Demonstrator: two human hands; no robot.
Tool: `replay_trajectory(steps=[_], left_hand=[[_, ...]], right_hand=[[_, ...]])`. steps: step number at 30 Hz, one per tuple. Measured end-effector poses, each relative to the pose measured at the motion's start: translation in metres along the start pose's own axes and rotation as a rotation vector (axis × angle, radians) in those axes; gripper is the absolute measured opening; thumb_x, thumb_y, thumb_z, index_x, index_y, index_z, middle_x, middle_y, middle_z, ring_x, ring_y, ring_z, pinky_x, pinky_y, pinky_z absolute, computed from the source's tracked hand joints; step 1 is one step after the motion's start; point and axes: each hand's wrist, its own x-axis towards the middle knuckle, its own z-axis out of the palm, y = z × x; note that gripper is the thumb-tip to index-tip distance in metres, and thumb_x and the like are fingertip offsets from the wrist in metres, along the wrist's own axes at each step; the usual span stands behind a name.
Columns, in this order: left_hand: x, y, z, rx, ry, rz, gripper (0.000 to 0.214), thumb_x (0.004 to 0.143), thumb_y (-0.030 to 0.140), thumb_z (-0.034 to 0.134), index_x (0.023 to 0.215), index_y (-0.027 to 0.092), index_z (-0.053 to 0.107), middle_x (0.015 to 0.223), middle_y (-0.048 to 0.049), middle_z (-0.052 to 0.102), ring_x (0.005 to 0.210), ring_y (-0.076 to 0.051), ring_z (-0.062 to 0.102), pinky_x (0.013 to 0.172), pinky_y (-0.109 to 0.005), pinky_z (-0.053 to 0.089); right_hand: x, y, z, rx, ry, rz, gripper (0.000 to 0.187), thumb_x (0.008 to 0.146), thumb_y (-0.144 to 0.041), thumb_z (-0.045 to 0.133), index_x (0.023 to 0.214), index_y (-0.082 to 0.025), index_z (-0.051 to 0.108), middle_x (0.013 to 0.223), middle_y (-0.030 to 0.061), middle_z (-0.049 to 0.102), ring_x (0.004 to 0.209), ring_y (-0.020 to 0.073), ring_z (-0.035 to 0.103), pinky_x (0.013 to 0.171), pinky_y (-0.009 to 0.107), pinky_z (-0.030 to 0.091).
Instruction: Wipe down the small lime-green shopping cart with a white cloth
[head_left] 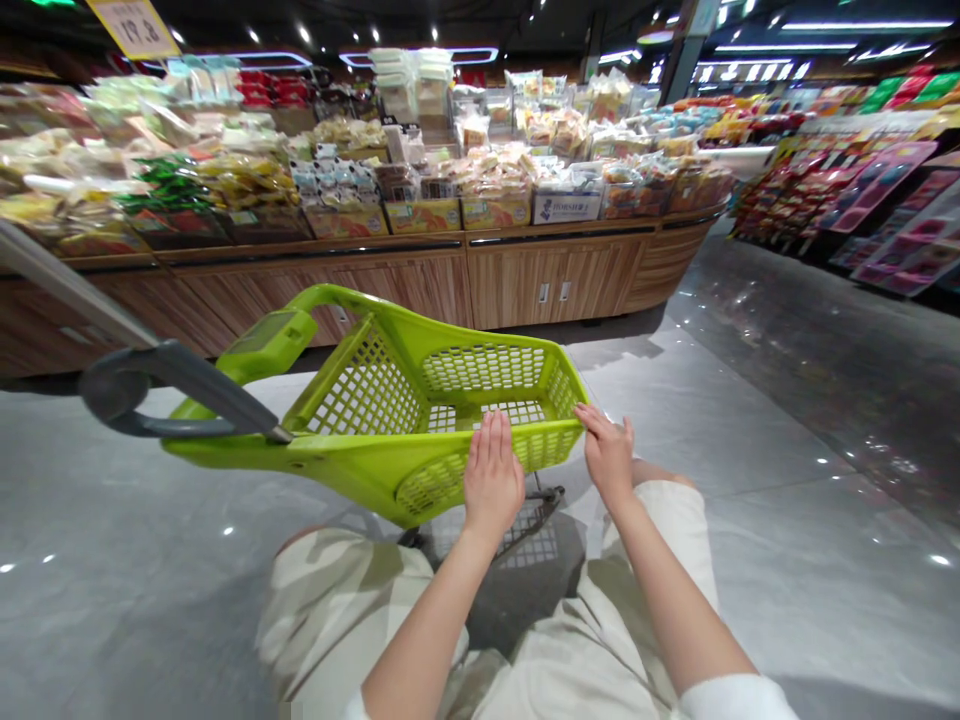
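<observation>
A bright green plastic shopping cart [345, 455] with lattice walls stands sideways before me, its grey handle [202, 390] to the left. Nothing lies in the part of its basket that I can see. My left hand [495, 475] rests against the near side of the basket, fingers stretched out and held together, tips at the rim. At the right-hand corner, my right hand [607, 450] touches the rim with its fingers extended and thumb apart. Neither hand wraps around anything. Below the basket, a dark wheel frame [540, 510] shows in part.
Behind the cart runs a wooden display counter [555, 280] stacked with packaged snacks [495, 175]. A price sign [135, 28] hangs at upper left. Racks of packaged goods [795, 190] stand at right. Glossy grey floor tiles [757, 430] surround the cart, and my knees [345, 580] are close to it.
</observation>
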Motion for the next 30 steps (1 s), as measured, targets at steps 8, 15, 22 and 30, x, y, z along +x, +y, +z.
replay_trajectory(steps=[8, 15, 22, 30], left_hand=[[0.0, 0.004, 0.01, 0.004, 0.018, -0.026, 0.066, 0.092, 0.017, 0.037, 0.154, 0.004, 0.016, 0.159, -0.0153, 0.031, 0.151, -0.025, 0.016, 0.122, -0.047, 0.025], [0.0, -0.003, 0.003, -0.004, 0.0, -0.001, 0.066, 0.093, 0.017, 0.035, 0.155, 0.009, 0.014, 0.159, -0.0133, 0.032, 0.15, -0.023, 0.02, 0.121, -0.045, 0.025], [0.0, 0.003, 0.003, -0.006, -0.003, -0.017, 0.063, 0.092, 0.017, 0.036, 0.152, 0.006, 0.023, 0.159, -0.0133, 0.032, 0.15, -0.024, 0.021, 0.122, -0.043, 0.023], [-0.002, -0.001, 0.005, 0.051, -0.029, 0.0, 0.06, 0.094, 0.02, 0.036, 0.151, 0.006, 0.026, 0.159, -0.0133, 0.031, 0.15, -0.025, 0.018, 0.122, -0.043, 0.024]], right_hand=[[-0.01, -0.074, 0.026, -0.082, -0.068, -0.125, 0.051, 0.081, -0.004, 0.04, 0.123, -0.02, 0.064, 0.133, 0.0077, 0.063, 0.131, 0.0239, 0.052, 0.118, 0.053, 0.019], [-0.011, -0.059, 0.015, -0.037, -0.132, -0.226, 0.059, 0.082, -0.004, 0.039, 0.133, -0.028, 0.056, 0.138, 0.0043, 0.06, 0.132, 0.0183, 0.05, 0.119, 0.056, 0.011], [-0.003, 0.005, 0.002, -0.066, 0.038, 0.043, 0.049, 0.084, -0.008, 0.036, 0.119, -0.024, 0.066, 0.13, 0.0079, 0.065, 0.127, 0.023, 0.056, 0.114, 0.063, 0.018], [-0.019, -0.1, 0.031, -0.022, -0.131, -0.214, 0.053, 0.084, -0.006, 0.04, 0.131, -0.022, 0.058, 0.139, 0.0058, 0.059, 0.134, 0.0201, 0.048, 0.119, 0.049, 0.015]])
